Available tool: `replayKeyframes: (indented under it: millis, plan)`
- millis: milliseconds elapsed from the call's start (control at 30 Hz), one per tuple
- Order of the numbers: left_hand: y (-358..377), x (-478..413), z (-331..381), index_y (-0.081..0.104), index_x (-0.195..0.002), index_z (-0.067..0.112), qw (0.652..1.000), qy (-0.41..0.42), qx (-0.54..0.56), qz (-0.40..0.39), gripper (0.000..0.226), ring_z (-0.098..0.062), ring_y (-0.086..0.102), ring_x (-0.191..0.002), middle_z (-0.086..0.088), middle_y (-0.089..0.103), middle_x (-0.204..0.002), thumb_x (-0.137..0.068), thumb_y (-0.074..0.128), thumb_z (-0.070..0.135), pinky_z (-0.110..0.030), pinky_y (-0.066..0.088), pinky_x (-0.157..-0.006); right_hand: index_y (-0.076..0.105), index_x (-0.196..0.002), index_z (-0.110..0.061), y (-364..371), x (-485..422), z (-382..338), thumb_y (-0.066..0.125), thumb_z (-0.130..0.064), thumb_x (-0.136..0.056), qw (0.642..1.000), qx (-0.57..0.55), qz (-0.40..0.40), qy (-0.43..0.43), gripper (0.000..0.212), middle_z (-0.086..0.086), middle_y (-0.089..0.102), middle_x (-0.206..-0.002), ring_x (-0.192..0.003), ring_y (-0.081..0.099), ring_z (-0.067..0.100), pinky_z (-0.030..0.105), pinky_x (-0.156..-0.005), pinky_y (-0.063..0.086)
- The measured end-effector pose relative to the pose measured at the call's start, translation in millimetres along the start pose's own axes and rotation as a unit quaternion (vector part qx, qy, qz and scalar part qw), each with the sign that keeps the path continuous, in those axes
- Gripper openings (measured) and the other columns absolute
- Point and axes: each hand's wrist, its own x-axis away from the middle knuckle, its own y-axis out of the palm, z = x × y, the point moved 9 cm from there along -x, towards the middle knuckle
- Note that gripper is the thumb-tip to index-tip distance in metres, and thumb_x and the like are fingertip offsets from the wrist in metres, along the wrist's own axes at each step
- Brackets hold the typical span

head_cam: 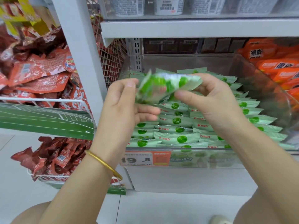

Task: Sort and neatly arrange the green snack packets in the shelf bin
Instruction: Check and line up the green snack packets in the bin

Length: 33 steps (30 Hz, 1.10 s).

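**Grips both clamped on one blurred bunch above the bin**

Your left grip [123, 107] and right grip [208, 101] met just in front of you, each pinching one end of a small bunch of green snack packets [165, 86]. The bunch hung over the clear shelf bin [194, 150], clear of the packets below. It was smeared by motion, so you could not count it or read which way its faces pointed.

The risk, as I judged it, lay in that fanned bunch. Slick wrappers held only at their ends could slide apart. A loose one would probably land on the laid rows [178, 126] and push them askew, or tip over the front lip by the price tag [145, 159]. Setting the bunch down with mixed faces would also spoil the sort.

Neither grip stood open. Your left thumb sat on the top edge with the fingers curled beneath. Your right thumb pressed the near lower edge; its fingers were hidden behind the wrappers.

Farther back, the rows reached toward the rear wall, and orange packets [278, 67] lay beyond the right-hand wall.
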Motion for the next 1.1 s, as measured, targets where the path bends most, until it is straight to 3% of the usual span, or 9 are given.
replayKeyframes:
  millis: [133, 267, 367, 433, 500, 633, 733, 933, 1100]
  plan:
    - [-10.2, -1.6, 13.7, 0.046, -0.116, 0.020, 0.974, 0.100, -0.200, 0.028, 0.021, -0.006, 0.066, -0.074, 0.001, 0.054, -0.112, -0.100, 0.034, 0.012, -0.016, 0.051, -0.067, 0.062, -0.084, -0.027, -12.0, -1.7, 2.9, 0.073, -0.016, -0.079, 0.998, 0.002, 0.064, 0.002, 0.017, -0.009, 0.068, -0.086, -0.080, 0.062, 0.006, 0.027, -0.077, 0.051]
    - [3.5, 6.1, 5.0, 0.050, -0.128, 0.008, 0.876, 0.171, -0.449, -0.032, 0.036, -0.007, 0.045, -0.114, -0.003, 0.047, -0.128, -0.095, 0.040, 0.000, -0.005, 0.024, -0.099, 0.060, -0.094, -0.024, -6.7, -1.6, 2.1, 0.069, -0.022, -0.084, 0.997, 0.038, 0.064, -0.015, 0.013, 0.004, 0.069, -0.101, -0.095, 0.064, 0.018, 0.039, -0.088, 0.050]
    - [9.4, 9.3, -12.1, 0.054, -0.125, 0.001, 0.823, 0.159, -0.541, -0.071, 0.035, -0.026, 0.047, -0.121, -0.012, 0.052, -0.129, -0.096, 0.038, 0.012, -0.024, 0.026, -0.106, 0.058, -0.097, -0.023, -3.4, -2.8, 1.3, 0.066, -0.026, -0.085, 0.996, 0.061, 0.066, -0.027, 0.014, 0.004, 0.067, -0.098, -0.089, 0.063, 0.016, 0.039, -0.084, 0.051]
    - [14.9, 14.3, -20.1, 0.061, -0.115, 0.000, 0.773, 0.167, -0.605, -0.096, 0.046, -0.033, 0.057, -0.109, -0.015, 0.062, -0.115, -0.094, 0.031, 0.027, -0.040, 0.038, -0.102, 0.056, -0.093, -0.024, -0.9, -3.8, -1.8, 0.066, -0.023, -0.086, 0.994, 0.080, 0.068, -0.041, 0.012, -0.005, 0.063, -0.087, -0.076, 0.056, 0.005, 0.030, -0.074, 0.048]
    - [17.2, 16.8, -22.8, 0.065, -0.107, 0.002, 0.741, 0.175, -0.641, -0.099, 0.048, -0.033, 0.063, -0.096, -0.013, 0.067, -0.102, -0.092, 0.029, 0.031, -0.047, 0.044, -0.095, 0.057, -0.095, -0.021, 3.4, -4.9, -4.7, 0.066, -0.024, -0.085, 0.991, 0.106, 0.066, -0.055, 0.014, -0.005, 0.063, -0.086, -0.076, 0.056, 0.007, 0.030, -0.074, 0.049]
    - [16.7, 18.7, -21.2, 0.065, -0.094, 0.007, 0.738, 0.166, -0.646, -0.101, 0.042, -0.032, 0.062, -0.081, -0.009, 0.066, -0.089, -0.089, 0.030, 0.028, -0.041, 0.054, -0.075, 0.052, -0.090, -0.026, 19.0, -9.9, -9.4, 0.070, -0.027, -0.083, 0.981, 0.170, 0.048, -0.076, 0.019, -0.016, 0.056, -0.075, -0.068, 0.050, 0.001, 0.022, -0.069, 0.045]
    - [15.8, 19.1, -20.1, 0.065, -0.093, 0.009, 0.737, 0.158, -0.648, -0.106, 0.039, -0.030, 0.060, -0.080, -0.007, 0.065, -0.088, -0.087, 0.031, 0.027, -0.040, 0.054, -0.070, 0.059, -0.095, -0.028, 34.4, -13.8, -14.8, 0.072, -0.031, -0.080, 0.968, 0.234, 0.016, -0.094, 0.020, -0.020, 0.054, -0.074, -0.068, 0.050, -0.003, 0.014, -0.070, 0.040]
    - [12.3, 19.8, -20.0, 0.059, -0.113, 0.009, 0.762, 0.129, -0.624, -0.112, 0.026, -0.029, 0.052, -0.103, -0.008, 0.059, -0.110, -0.092, 0.045, 0.013, -0.043, 0.046, -0.089, 0.066, -0.107, -0.026, 60.3, -29.8, -18.3, 0.069, -0.047, -0.077, 0.918, 0.380, -0.073, -0.090, 0.037, -0.002, 0.065, -0.092, -0.090, 0.059, 0.022, 0.039, -0.081, 0.049]
    - [9.8, 19.5, -19.5, 0.064, -0.096, 0.004, 0.750, 0.158, -0.635, -0.100, 0.016, -0.032, 0.059, -0.079, -0.011, 0.062, -0.086, -0.081, 0.059, 0.006, -0.039, 0.049, -0.063, 0.065, -0.110, -0.027, 97.3, -33.3, -12.1, 0.063, -0.052, -0.080, 0.843, 0.496, -0.162, -0.127, 0.038, -0.001, 0.051, -0.099, -0.101, 0.053, 0.024, 0.030, -0.073, 0.042]
